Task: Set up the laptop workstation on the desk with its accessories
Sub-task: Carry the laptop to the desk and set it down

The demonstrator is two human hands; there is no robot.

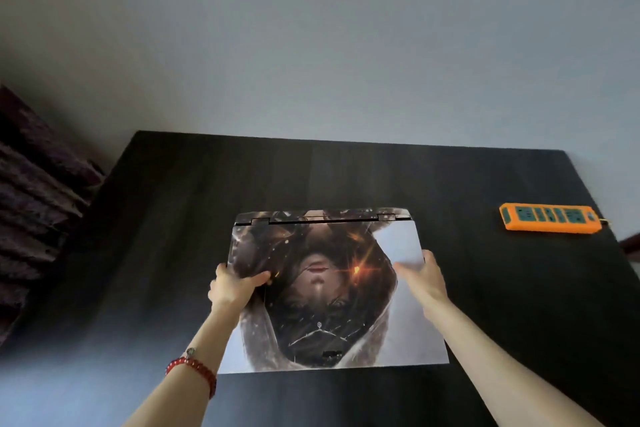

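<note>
A dark desk fills the scene below a pale wall. A closed laptop, its lid covered by a printed picture, lies flat at the desk's middle, hinge at the far side. The left hand grips its left edge, thumb on the lid; the right hand grips the right edge likewise. An orange power strip sits far right, well apart. A red bead bracelet circles the left wrist.
</note>
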